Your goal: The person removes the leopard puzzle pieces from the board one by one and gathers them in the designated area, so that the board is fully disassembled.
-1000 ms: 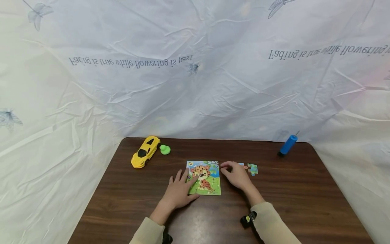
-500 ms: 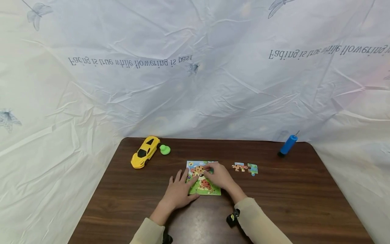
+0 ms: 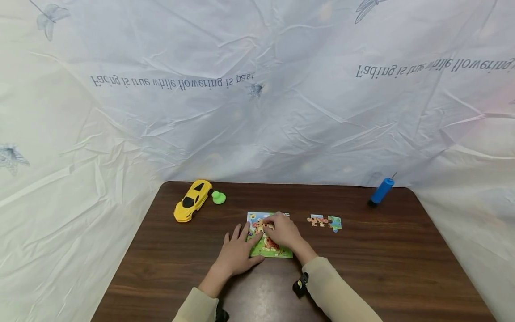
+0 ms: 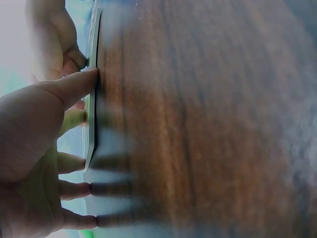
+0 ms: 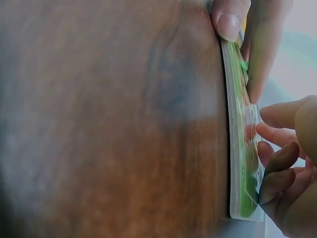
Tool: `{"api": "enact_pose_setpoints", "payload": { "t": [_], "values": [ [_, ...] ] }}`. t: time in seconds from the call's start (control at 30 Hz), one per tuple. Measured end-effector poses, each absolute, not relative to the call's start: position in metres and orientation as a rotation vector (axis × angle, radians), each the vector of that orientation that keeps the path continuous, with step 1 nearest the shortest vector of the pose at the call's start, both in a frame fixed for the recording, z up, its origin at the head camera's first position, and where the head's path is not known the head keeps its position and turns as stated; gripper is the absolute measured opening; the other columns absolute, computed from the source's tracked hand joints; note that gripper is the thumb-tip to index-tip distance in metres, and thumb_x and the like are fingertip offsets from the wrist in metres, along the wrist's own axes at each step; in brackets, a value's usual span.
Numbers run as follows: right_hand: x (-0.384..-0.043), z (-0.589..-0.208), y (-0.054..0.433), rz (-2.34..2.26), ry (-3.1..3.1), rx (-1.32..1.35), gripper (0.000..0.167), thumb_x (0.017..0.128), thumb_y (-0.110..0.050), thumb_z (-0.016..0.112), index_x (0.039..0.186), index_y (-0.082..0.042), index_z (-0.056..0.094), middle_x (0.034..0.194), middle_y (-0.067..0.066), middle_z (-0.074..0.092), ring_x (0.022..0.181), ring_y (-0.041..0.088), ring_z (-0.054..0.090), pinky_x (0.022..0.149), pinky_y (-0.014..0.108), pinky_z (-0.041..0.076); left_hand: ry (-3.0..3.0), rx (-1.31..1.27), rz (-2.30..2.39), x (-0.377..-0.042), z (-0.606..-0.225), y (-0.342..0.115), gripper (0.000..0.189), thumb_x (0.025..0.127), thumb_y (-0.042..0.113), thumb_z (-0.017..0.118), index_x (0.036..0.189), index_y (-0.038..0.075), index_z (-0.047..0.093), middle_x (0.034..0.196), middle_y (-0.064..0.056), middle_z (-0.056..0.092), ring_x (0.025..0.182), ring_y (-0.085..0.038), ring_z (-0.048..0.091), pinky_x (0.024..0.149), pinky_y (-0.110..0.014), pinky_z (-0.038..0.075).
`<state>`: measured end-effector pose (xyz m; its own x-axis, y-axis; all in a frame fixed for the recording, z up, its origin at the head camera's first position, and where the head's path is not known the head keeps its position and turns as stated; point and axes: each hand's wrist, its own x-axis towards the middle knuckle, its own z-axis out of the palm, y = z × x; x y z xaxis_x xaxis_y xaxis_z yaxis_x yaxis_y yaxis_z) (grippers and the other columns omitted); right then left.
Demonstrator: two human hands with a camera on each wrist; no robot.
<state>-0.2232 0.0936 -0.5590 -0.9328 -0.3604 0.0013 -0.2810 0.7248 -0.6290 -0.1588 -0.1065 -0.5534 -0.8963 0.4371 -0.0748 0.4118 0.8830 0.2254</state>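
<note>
A square jigsaw puzzle [image 3: 277, 252] with a cartoon leopard lies flat mid-table. My left hand [image 3: 236, 254] is spread over its left side, fingers straight. The left wrist view has the left thumb [image 4: 79, 85] at the puzzle's near edge and other fingertips down on the table. My right hand [image 3: 283, 231] is over the upper right of the picture, fingers bent, covering part of the leopard. In the right wrist view its fingertips meet the puzzle's top surface [image 5: 250, 129]; I cannot tell whether a piece is under them.
To the right lie loose puzzle pieces, one with leopard spots [image 3: 317, 220] and one blue-green [image 3: 335, 223]. A yellow toy car [image 3: 193, 201] and a small green knob-topped object [image 3: 218, 197] stand at the back left. A blue cylinder with a thin metal tip [image 3: 381, 191] is at the back right.
My right hand has moved left from beside the puzzle onto its upper right, uncovering the loose pieces, then slightly further left. My left hand has stayed in place.
</note>
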Motion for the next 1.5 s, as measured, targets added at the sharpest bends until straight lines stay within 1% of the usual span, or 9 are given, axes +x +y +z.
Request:
{"api": "enact_pose_setpoints", "payload": {
  "t": [0.17, 0.4, 0.77, 1.0, 1.07, 1.27, 1.33, 1.4, 1.5],
  "values": [
    [-0.223, -0.557, 0.092, -0.979, 2.795, -0.522, 0.024, 0.104, -0.025, 0.066, 0.124, -0.015, 0.077, 0.115, 0.006, 0.063, 0.090, 0.019, 0.063, 0.074, 0.042, 0.054, 2.932, 0.669, 0.309, -0.159, -0.553, -0.106, 0.073, 0.098, 0.062, 0.062, 0.160, 0.030, 0.044, 0.168, -0.021, 0.025, 0.150, -0.049, 0.027, 0.107, -0.074, 0.033],
    [-0.223, -0.555, 0.089, -1.008, 2.777, -0.485, 0.023, 0.103, -0.024, 0.067, 0.122, -0.014, 0.076, 0.116, 0.006, 0.062, 0.095, 0.022, 0.064, 0.078, 0.045, 0.055, 2.930, 0.662, 0.315, -0.158, -0.552, -0.105, 0.073, 0.098, 0.062, 0.062, 0.161, 0.030, 0.043, 0.168, -0.023, 0.024, 0.150, -0.049, 0.027, 0.107, -0.075, 0.032],
    [-0.218, -0.554, 0.086, -1.030, 2.744, -0.458, 0.027, 0.104, -0.023, 0.066, 0.128, -0.012, 0.073, 0.122, 0.008, 0.060, 0.102, 0.026, 0.065, 0.084, 0.048, 0.055, 2.908, 0.661, 0.339, -0.159, -0.551, -0.107, 0.073, 0.098, 0.062, 0.062, 0.161, 0.030, 0.043, 0.168, -0.023, 0.023, 0.150, -0.049, 0.026, 0.107, -0.075, 0.031],
    [-0.220, -0.552, 0.085, -1.016, 2.750, -0.436, 0.027, 0.103, -0.023, 0.066, 0.126, -0.011, 0.074, 0.117, 0.007, 0.060, 0.093, 0.021, 0.064, 0.076, 0.042, 0.053, 2.910, 0.660, 0.331, -0.159, -0.551, -0.107, 0.073, 0.098, 0.062, 0.062, 0.161, 0.030, 0.043, 0.168, -0.023, 0.024, 0.150, -0.049, 0.027, 0.107, -0.075, 0.032],
    [-0.220, -0.552, 0.085, -1.017, 2.753, -0.438, 0.026, 0.103, -0.022, 0.066, 0.125, -0.011, 0.074, 0.117, 0.007, 0.060, 0.093, 0.021, 0.064, 0.076, 0.042, 0.053, 2.911, 0.663, 0.330, -0.159, -0.551, -0.107, 0.074, 0.098, 0.063, 0.062, 0.161, 0.030, 0.043, 0.168, -0.023, 0.024, 0.150, -0.049, 0.027, 0.107, -0.075, 0.032],
    [-0.219, -0.553, 0.084, -1.058, 2.757, -0.429, 0.023, 0.103, -0.021, 0.066, 0.123, -0.012, 0.074, 0.125, 0.009, 0.062, 0.108, 0.028, 0.065, 0.089, 0.051, 0.055, 2.912, 0.666, 0.326, -0.160, -0.551, -0.107, 0.074, 0.098, 0.063, 0.062, 0.161, 0.030, 0.043, 0.168, -0.023, 0.024, 0.150, -0.049, 0.027, 0.106, -0.075, 0.033],
    [-0.218, -0.554, 0.083, -1.092, 2.751, -0.414, 0.022, 0.104, -0.020, 0.066, 0.122, -0.012, 0.074, 0.127, 0.010, 0.063, 0.111, 0.028, 0.065, 0.091, 0.051, 0.054, 2.913, 0.666, 0.325, -0.160, -0.552, -0.107, 0.074, 0.098, 0.063, 0.062, 0.161, 0.030, 0.043, 0.168, -0.023, 0.024, 0.150, -0.049, 0.027, 0.106, -0.075, 0.033],
    [-0.218, -0.554, 0.082, -1.135, 2.733, -0.395, 0.021, 0.104, -0.019, 0.065, 0.122, -0.012, 0.074, 0.125, 0.010, 0.066, 0.106, 0.026, 0.067, 0.087, 0.049, 0.055, 2.916, 0.668, 0.324, -0.160, -0.553, -0.108, 0.074, 0.098, 0.063, 0.062, 0.161, 0.030, 0.043, 0.168, -0.023, 0.024, 0.150, -0.049, 0.027, 0.106, -0.075, 0.033],
    [-0.218, -0.555, 0.080, -1.176, 2.720, -0.384, 0.021, 0.104, -0.018, 0.065, 0.122, -0.010, 0.072, 0.115, 0.007, 0.070, 0.093, 0.020, 0.068, 0.077, 0.042, 0.056, 2.918, 0.673, 0.325, -0.160, -0.553, -0.108, 0.074, 0.098, 0.063, 0.062, 0.161, 0.030, 0.043, 0.168, -0.022, 0.024, 0.150, -0.049, 0.027, 0.106, -0.075, 0.033]
  ]
}}
